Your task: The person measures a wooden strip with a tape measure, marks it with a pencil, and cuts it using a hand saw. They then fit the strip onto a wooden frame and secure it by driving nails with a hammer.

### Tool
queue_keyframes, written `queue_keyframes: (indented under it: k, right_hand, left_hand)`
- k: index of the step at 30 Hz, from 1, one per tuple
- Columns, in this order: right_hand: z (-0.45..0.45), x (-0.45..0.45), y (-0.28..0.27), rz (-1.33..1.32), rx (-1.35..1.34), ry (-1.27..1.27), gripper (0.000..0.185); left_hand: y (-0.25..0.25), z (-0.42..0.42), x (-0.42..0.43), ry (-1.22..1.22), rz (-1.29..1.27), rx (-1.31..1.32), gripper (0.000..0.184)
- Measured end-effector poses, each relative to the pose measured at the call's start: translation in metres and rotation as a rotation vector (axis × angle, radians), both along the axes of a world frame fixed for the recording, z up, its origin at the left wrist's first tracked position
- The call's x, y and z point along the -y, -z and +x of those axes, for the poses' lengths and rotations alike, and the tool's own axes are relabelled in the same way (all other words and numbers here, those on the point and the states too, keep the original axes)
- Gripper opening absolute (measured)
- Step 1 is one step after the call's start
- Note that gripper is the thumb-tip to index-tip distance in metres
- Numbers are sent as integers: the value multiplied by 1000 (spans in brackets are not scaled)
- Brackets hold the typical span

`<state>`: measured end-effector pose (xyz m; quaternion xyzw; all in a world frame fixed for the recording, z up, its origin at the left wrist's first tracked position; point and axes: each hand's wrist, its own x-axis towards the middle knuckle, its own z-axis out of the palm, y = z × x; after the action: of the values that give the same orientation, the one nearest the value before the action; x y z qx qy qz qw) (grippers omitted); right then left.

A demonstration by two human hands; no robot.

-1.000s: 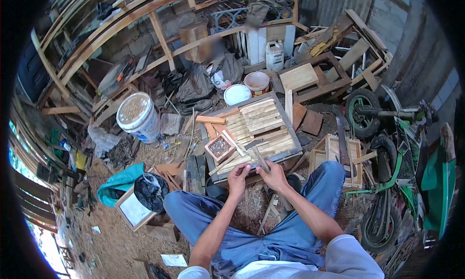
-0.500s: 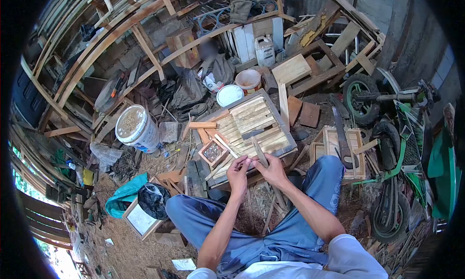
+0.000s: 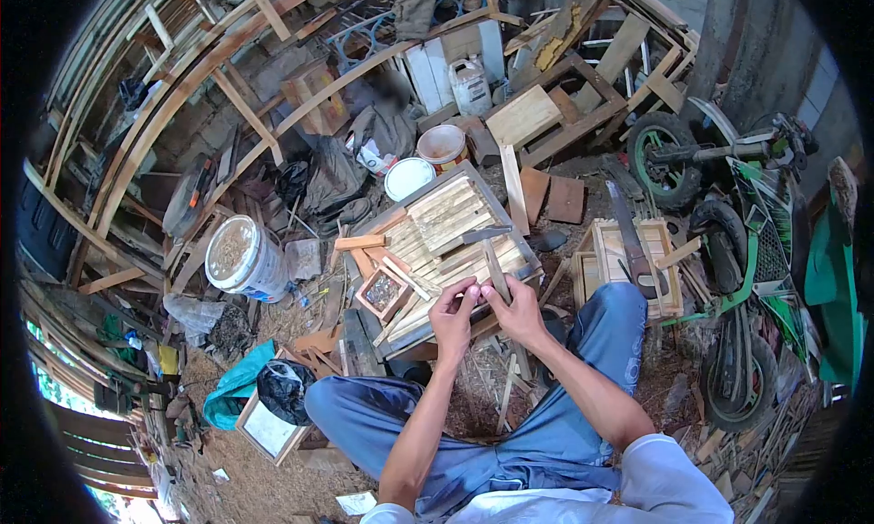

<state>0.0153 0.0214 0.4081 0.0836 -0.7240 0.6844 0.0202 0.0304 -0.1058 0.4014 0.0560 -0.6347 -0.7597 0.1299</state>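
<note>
My right hand [image 3: 517, 313] is closed around the wooden handle of a hammer [image 3: 495, 267], whose dark head points away from me over the slatted wood. My left hand [image 3: 452, 315] is pinched just beside it, the fingertips of both hands nearly meeting. Whatever lies in the left pinch is too small to make out. Beneath and beyond them, a panel of pale wooden slats [image 3: 446, 216] rests on a low worktable [image 3: 517, 244]. To the left of my hands, a small open wooden box [image 3: 383, 293] holds small metal pieces, with loose wood strips [image 3: 360, 243] around it.
A white bucket [image 3: 244, 255] stands left, and paint buckets [image 3: 409, 180] sit behind the table. On the right, a handsaw [image 3: 632, 233] lies across a wooden crate [image 3: 672, 292], near a small green motorbike [image 3: 752, 251]. Scrap wood and shavings cover the floor.
My head view has shifted a little. The hammer has swung so its head shows more plainly over the slats, and my hands stay close together in front of me.
</note>
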Motion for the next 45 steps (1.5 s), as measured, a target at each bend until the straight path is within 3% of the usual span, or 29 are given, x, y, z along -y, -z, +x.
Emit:
queue_keyframes:
  k: [11, 17, 19, 21, 24, 26, 33, 45]
  right_hand:
    - [-4, -34, 1, 101, 99, 117, 20]
    - [-10, -70, 36, 339, 159, 327, 23]
    - [-9, -78, 51, 241, 242, 324, 25]
    - [-6, -82, 48, 109, 379, 270, 32]
    - [0, -82, 29, 121, 493, 248, 37]
    - [1, -85, 50, 339, 179, 249, 41]
    - [13, -77, 33, 611, 195, 187, 24]
    - [13, -78, 29, 700, 182, 119, 22]
  left_hand:
    - [11, -20, -23, 183, 5, 91, 16]
    - [59, -71, -42, 106, -320, 49, 19]
    - [61, -79, -52, 96, -399, 102, 17]
    - [67, -89, -62, 96, -510, -35, 16]
    - [84, -98, -69, 71, -695, -200, 13]
    - [87, -94, -74, 57, -800, -238, 11]
    - [90, -90, -73, 19, -795, -287, 10]
    - [93, -93, -72, 37, -778, -264, 11]
